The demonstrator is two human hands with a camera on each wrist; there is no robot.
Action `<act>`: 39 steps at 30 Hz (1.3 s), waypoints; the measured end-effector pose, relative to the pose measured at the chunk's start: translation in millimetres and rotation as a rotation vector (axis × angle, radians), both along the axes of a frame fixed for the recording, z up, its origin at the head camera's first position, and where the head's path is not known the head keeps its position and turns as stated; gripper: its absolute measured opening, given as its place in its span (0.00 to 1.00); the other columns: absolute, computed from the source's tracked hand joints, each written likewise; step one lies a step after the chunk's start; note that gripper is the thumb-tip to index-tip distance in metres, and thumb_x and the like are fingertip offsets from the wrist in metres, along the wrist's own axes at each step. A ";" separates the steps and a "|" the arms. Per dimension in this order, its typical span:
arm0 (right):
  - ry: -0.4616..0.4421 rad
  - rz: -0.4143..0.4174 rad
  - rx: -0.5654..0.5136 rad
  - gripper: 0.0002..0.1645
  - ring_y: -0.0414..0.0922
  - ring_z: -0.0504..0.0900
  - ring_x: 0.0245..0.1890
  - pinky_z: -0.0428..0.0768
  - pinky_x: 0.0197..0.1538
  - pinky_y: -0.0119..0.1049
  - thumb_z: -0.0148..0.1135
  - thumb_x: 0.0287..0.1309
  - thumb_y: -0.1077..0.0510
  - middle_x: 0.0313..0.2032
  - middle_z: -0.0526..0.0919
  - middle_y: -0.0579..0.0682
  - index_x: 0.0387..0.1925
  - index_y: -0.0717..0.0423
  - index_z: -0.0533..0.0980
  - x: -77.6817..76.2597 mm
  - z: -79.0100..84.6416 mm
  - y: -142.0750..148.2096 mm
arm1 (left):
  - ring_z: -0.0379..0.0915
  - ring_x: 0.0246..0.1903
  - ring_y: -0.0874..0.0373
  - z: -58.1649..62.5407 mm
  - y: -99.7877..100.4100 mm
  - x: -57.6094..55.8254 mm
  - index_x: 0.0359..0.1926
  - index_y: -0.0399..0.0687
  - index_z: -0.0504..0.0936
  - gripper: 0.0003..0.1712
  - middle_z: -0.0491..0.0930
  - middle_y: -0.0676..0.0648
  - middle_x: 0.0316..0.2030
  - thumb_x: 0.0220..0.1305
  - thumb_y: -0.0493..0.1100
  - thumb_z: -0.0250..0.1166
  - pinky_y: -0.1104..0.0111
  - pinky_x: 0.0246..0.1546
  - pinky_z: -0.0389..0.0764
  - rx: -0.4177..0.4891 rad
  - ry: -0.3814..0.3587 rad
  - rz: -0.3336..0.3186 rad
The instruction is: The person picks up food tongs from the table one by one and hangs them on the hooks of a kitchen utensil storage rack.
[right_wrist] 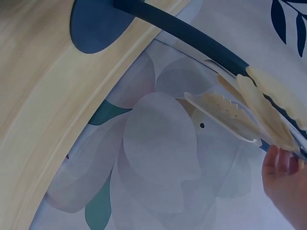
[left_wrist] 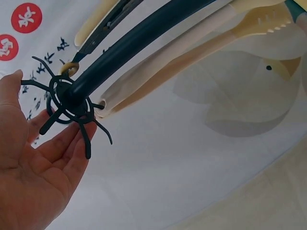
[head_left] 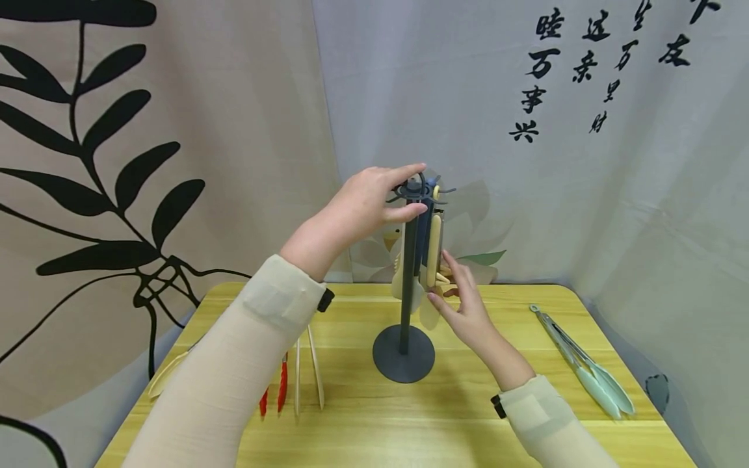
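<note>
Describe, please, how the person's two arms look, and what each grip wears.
The left sleeve and right sleeve are long and cream. A pale greyish band wraps the left cuff, a similar one the right. A small black piece sticks out at each wrist. The left grip and right grip have no visible glove or ring.

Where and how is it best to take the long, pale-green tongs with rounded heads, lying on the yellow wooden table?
Grip the tongs by their slim arms, near the end ring, probably from above: they lie flat, and both arms converge there, so one grasp should span both.
</note>
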State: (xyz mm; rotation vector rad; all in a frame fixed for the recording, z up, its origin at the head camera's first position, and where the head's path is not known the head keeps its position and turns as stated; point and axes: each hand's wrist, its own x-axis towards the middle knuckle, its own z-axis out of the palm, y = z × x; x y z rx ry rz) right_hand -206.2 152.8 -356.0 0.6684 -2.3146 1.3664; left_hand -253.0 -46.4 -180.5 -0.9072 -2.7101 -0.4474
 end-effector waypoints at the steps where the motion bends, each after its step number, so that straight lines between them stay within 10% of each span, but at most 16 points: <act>1: -0.003 0.005 0.003 0.43 0.57 0.70 0.50 0.75 0.47 0.57 0.59 0.58 0.69 0.57 0.63 0.67 0.71 0.63 0.51 0.4 0.2 -0.1 | 0.65 0.62 0.52 -0.2 0.1 -0.3 0.71 0.64 0.58 0.38 0.72 0.50 0.62 0.62 0.61 0.59 0.58 0.62 0.68 0.000 0.000 -0.001; 34: -0.060 -0.026 0.021 0.40 0.62 0.71 0.51 0.73 0.48 0.58 0.56 0.61 0.69 0.59 0.64 0.67 0.72 0.58 0.52 1.7 -20.8 39.4 | 0.65 0.61 0.51 -4.3 -2.5 -0.4 0.71 0.64 0.58 0.40 0.72 0.48 0.60 0.60 0.64 0.59 0.59 0.62 0.67 0.009 0.048 0.018; 39: -0.061 -0.051 0.032 0.39 0.56 0.71 0.50 0.75 0.47 0.40 0.55 0.63 0.67 0.59 0.64 0.64 0.72 0.55 0.52 -5.3 -35.4 52.0 | 0.62 0.64 0.51 -5.2 -1.8 0.1 0.72 0.62 0.57 0.40 0.67 0.49 0.65 0.62 0.65 0.56 0.58 0.64 0.65 -0.006 0.070 0.009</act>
